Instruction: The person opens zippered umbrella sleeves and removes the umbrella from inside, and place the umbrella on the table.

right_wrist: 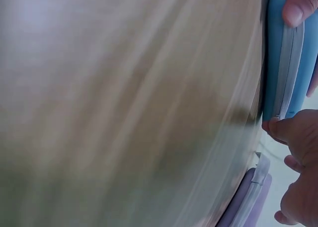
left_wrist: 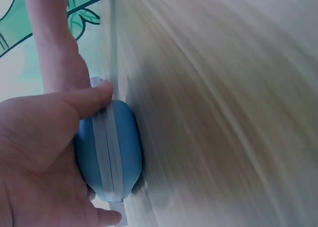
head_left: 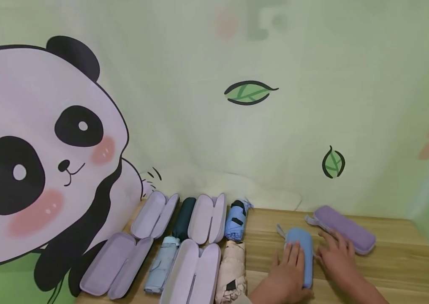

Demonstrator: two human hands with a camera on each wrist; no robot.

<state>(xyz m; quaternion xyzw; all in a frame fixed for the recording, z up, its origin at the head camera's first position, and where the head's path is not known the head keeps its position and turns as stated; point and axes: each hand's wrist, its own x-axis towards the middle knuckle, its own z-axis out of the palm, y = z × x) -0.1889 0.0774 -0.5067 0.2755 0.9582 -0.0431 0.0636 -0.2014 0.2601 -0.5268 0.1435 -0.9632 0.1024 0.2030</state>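
Note:
A blue zip case (head_left: 299,235) with a grey zipper band lies on the wooden table, right of the middle. My left hand (head_left: 283,276) holds it, fingers laid over the top and thumb against the near end. At the case's right side is my right hand (head_left: 338,257), its thumb and a fingertip pinching at the zipper (right_wrist: 288,70); the zipper pull itself is hidden by the fingers. In the left wrist view, the two halves of the blue case (left_wrist: 130,147) meet along the zipper. Just beyond my right hand lies a closed purple case (head_left: 347,230) with a grey strap.
To the left stand several open lilac cases (head_left: 102,264). Among them lie folded umbrellas: dark green (head_left: 185,217), blue (head_left: 236,221), light blue (head_left: 163,264) and beige (head_left: 232,268). A panda-printed cloth (head_left: 184,126) hangs behind the wooden table (head_left: 264,219).

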